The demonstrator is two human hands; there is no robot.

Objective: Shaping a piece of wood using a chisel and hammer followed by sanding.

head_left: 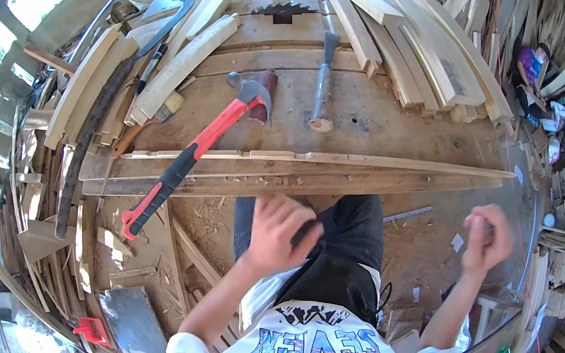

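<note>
My left hand (282, 234) is raised over my lap, just this side of the bench edge, its fingers curled around something dark that I cannot make out. My right hand (486, 240) is held out at the right, apart from the bench. Its fingers are curled in, and a dark patch shows between them; what it is stays unclear. Nearest to my left hand is a long thin wooden strip (338, 159) along the bench's front edge. A claw hammer (195, 147) with a red and black handle lies across the left part of the bench. A chisel (322, 85) lies farther back.
Cut timber pieces (434, 47) are stacked on the bench's right side, and more boards (188, 67) lie on its left. A brush (168, 108) and a curved-bladed tool (167, 25) lie there too. A red plastic thing (91, 332) is at the lower left. Another person (531, 69) is at the far right.
</note>
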